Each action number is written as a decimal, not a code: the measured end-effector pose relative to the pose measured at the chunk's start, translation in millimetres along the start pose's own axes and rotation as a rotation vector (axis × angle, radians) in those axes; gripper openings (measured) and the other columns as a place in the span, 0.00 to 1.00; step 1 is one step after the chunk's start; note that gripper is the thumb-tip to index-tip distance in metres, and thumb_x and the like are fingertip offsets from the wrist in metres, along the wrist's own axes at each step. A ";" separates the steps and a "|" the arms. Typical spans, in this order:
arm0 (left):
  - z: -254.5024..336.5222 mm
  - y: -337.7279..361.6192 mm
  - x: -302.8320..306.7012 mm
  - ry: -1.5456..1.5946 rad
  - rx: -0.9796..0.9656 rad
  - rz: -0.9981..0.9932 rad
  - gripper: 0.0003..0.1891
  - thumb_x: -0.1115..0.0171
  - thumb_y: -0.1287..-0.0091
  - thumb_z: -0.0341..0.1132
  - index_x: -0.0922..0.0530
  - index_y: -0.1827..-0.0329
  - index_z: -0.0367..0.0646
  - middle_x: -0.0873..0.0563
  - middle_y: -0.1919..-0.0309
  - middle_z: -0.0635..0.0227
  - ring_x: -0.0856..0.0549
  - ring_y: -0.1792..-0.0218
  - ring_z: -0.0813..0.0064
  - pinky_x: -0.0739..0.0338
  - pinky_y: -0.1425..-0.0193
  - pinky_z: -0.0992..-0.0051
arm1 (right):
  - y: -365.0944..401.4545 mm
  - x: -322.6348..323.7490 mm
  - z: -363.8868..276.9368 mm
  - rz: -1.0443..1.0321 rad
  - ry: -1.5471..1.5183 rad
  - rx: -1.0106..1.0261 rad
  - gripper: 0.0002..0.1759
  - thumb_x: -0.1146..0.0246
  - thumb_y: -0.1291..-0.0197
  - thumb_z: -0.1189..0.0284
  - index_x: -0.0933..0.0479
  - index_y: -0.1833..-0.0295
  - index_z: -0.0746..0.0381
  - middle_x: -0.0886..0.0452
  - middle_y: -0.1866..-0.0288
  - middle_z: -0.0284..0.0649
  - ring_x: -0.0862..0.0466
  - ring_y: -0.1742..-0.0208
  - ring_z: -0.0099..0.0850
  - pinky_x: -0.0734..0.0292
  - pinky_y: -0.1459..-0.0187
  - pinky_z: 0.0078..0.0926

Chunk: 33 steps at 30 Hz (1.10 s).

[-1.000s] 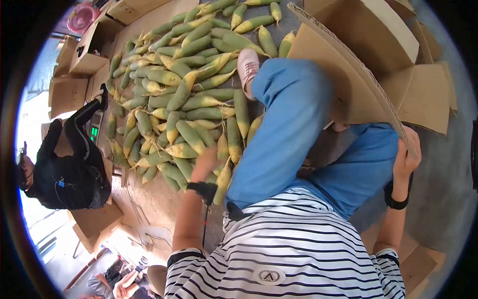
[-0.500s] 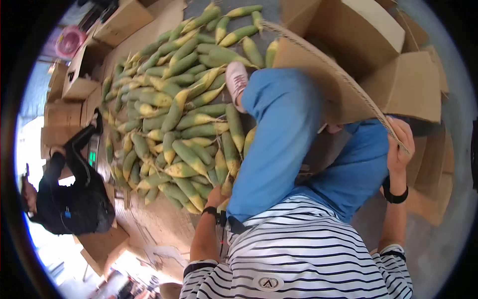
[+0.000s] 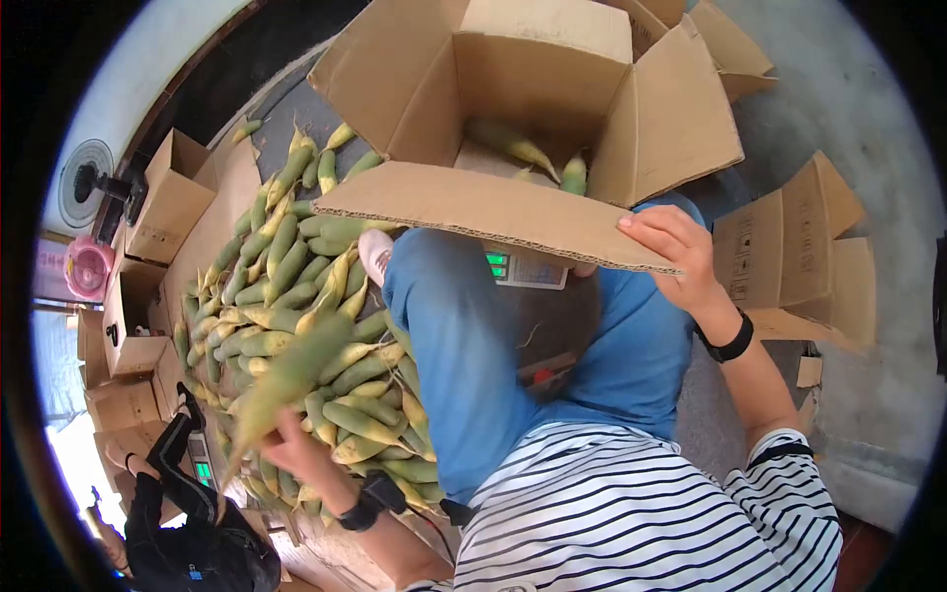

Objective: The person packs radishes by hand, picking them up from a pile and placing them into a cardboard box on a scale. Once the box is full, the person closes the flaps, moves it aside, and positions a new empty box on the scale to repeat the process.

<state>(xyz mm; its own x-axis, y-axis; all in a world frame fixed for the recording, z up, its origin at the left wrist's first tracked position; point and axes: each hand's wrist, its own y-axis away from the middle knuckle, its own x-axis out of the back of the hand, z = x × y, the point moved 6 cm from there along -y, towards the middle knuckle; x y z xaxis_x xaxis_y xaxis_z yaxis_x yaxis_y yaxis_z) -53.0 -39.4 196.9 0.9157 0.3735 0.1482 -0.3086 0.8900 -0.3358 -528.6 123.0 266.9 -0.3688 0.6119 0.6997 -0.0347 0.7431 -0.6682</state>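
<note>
Green-and-yellow radish (image 3: 304, 367) in my left hand (image 3: 296, 450), fingers part-curled; well apart, my right hand (image 3: 679, 249) pinches a brown cardboard flap (image 3: 473, 209)!

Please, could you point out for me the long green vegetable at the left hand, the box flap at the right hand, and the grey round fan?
Long green vegetable (image 3: 298, 373): head view, blurred middle of its body.
Box flap (image 3: 483, 207): head view, middle of its flat face.
Grey round fan (image 3: 77, 185): head view, its grille.
</note>
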 end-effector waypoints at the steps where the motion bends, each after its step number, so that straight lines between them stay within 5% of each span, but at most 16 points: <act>1: 35.8 -17.1 -14.3 0.256 -0.061 0.020 0.18 0.38 0.31 0.33 0.26 0.42 0.35 0.19 0.47 0.57 0.20 0.47 0.65 0.25 0.41 0.66 | -0.2 1.0 -0.3 0.003 0.007 0.005 0.17 0.37 0.50 0.75 0.18 0.52 0.62 0.16 0.58 0.41 0.16 0.59 0.40 0.20 0.59 0.32; 2: 69.1 -31.4 -28.0 0.512 -0.122 0.042 0.17 0.41 0.30 0.34 0.26 0.41 0.36 0.20 0.45 0.56 0.21 0.44 0.63 0.25 0.38 0.64 | -0.7 2.1 -0.8 0.004 0.010 -0.004 0.17 0.37 0.50 0.75 0.18 0.52 0.62 0.16 0.58 0.40 0.16 0.59 0.39 0.20 0.59 0.32; 4: 128.5 -47.3 -74.1 0.823 -0.203 -0.219 0.17 0.44 0.27 0.39 0.26 0.42 0.36 0.20 0.44 0.56 0.22 0.41 0.62 0.25 0.35 0.61 | -0.9 3.0 -2.4 0.003 0.010 -0.002 0.18 0.36 0.51 0.76 0.18 0.52 0.61 0.16 0.58 0.40 0.16 0.59 0.39 0.20 0.59 0.31; 8: 141.7 -42.7 -169.6 0.529 -0.177 -0.326 0.19 0.46 0.26 0.40 0.27 0.40 0.36 0.20 0.46 0.58 0.21 0.42 0.68 0.25 0.36 0.63 | -0.5 1.2 -1.7 -0.008 0.019 -0.027 0.18 0.36 0.52 0.77 0.17 0.51 0.61 0.16 0.57 0.40 0.16 0.59 0.40 0.19 0.58 0.32; 10: 145.9 -30.5 -203.6 0.458 0.020 -0.515 0.17 0.41 0.29 0.32 0.27 0.43 0.29 0.19 0.49 0.60 0.22 0.42 0.71 0.25 0.40 0.70 | 0.8 0.3 -1.3 -0.013 0.022 -0.033 0.19 0.36 0.52 0.77 0.17 0.51 0.61 0.16 0.57 0.41 0.16 0.59 0.40 0.19 0.58 0.32; 11: 138.5 -26.9 -202.5 0.418 -0.076 -0.529 0.17 0.40 0.29 0.32 0.27 0.44 0.29 0.19 0.49 0.59 0.22 0.45 0.72 0.25 0.40 0.73 | 1.5 -0.5 -2.9 -0.019 0.032 -0.006 0.19 0.36 0.53 0.77 0.18 0.51 0.61 0.16 0.57 0.41 0.16 0.59 0.40 0.19 0.58 0.32; 13: 100.6 -19.7 -178.4 0.247 -0.023 -0.338 0.16 0.40 0.29 0.32 0.27 0.45 0.28 0.19 0.50 0.60 0.21 0.49 0.75 0.26 0.42 0.74 | 1.8 0.6 -2.4 -0.017 0.049 0.011 0.20 0.36 0.54 0.77 0.18 0.51 0.61 0.16 0.57 0.41 0.17 0.60 0.40 0.19 0.58 0.32; 15: 30.2 -5.1 -148.6 0.069 0.033 -0.359 0.15 0.41 0.30 0.32 0.26 0.47 0.30 0.18 0.50 0.61 0.20 0.52 0.75 0.26 0.45 0.73 | 1.9 2.3 -1.0 -0.018 0.003 -0.021 0.21 0.37 0.54 0.77 0.18 0.50 0.61 0.16 0.57 0.41 0.16 0.60 0.40 0.19 0.59 0.33; 17: -54.4 25.3 -118.8 -0.338 0.012 -0.541 0.14 0.38 0.32 0.36 0.22 0.50 0.34 0.16 0.58 0.62 0.19 0.58 0.75 0.24 0.52 0.74 | 2.6 2.5 0.2 -0.015 0.010 -0.020 0.20 0.37 0.53 0.77 0.18 0.50 0.61 0.16 0.56 0.41 0.16 0.59 0.40 0.20 0.59 0.33; 18: -107.6 52.5 -105.0 -0.431 0.219 -0.728 0.17 0.37 0.36 0.37 0.24 0.50 0.32 0.16 0.56 0.51 0.16 0.55 0.63 0.24 0.51 0.66 | 2.8 3.0 0.2 -0.015 0.019 -0.014 0.20 0.38 0.53 0.77 0.18 0.50 0.61 0.16 0.56 0.41 0.16 0.59 0.40 0.20 0.59 0.33; 19: -144.2 85.3 -86.5 -0.521 0.315 -0.890 0.18 0.36 0.37 0.38 0.23 0.51 0.33 0.15 0.57 0.51 0.15 0.56 0.58 0.24 0.50 0.65 | 1.7 3.5 0.0 -0.015 0.015 -0.014 0.20 0.38 0.53 0.77 0.18 0.50 0.61 0.16 0.56 0.41 0.16 0.59 0.40 0.20 0.59 0.33; 22: -242.1 186.9 -27.2 -0.730 0.426 -1.301 0.18 0.41 0.36 0.39 0.24 0.49 0.34 0.17 0.53 0.45 0.17 0.51 0.48 0.23 0.50 0.59 | -2.4 2.0 -3.4 -0.044 -0.010 0.003 0.19 0.39 0.51 0.78 0.18 0.50 0.62 0.16 0.56 0.42 0.16 0.59 0.42 0.20 0.57 0.34; 27: -295.6 294.7 27.2 -0.519 0.499 -1.383 0.18 0.42 0.35 0.39 0.24 0.48 0.34 0.17 0.53 0.44 0.17 0.51 0.47 0.23 0.50 0.58 | 5.9 -3.6 -1.2 -0.071 -0.055 -0.019 0.16 0.38 0.48 0.78 0.19 0.50 0.64 0.17 0.54 0.44 0.17 0.56 0.42 0.22 0.53 0.34; 33: -336.0 322.8 40.5 -0.325 0.397 -1.231 0.18 0.44 0.33 0.40 0.25 0.48 0.34 0.17 0.52 0.43 0.17 0.50 0.47 0.23 0.50 0.56 | 5.6 -5.5 2.8 -0.082 -0.009 -0.056 0.16 0.39 0.44 0.78 0.20 0.48 0.67 0.18 0.53 0.45 0.18 0.54 0.42 0.24 0.52 0.33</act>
<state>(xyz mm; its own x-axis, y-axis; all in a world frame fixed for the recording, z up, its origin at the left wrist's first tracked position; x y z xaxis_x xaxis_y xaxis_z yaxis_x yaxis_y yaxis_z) -29.1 175.0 -218.0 0.5647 -0.7277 0.3893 0.5653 0.6848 0.4598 -529.3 123.1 258.6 -0.3750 0.5463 0.7489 -0.0132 0.8047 -0.5936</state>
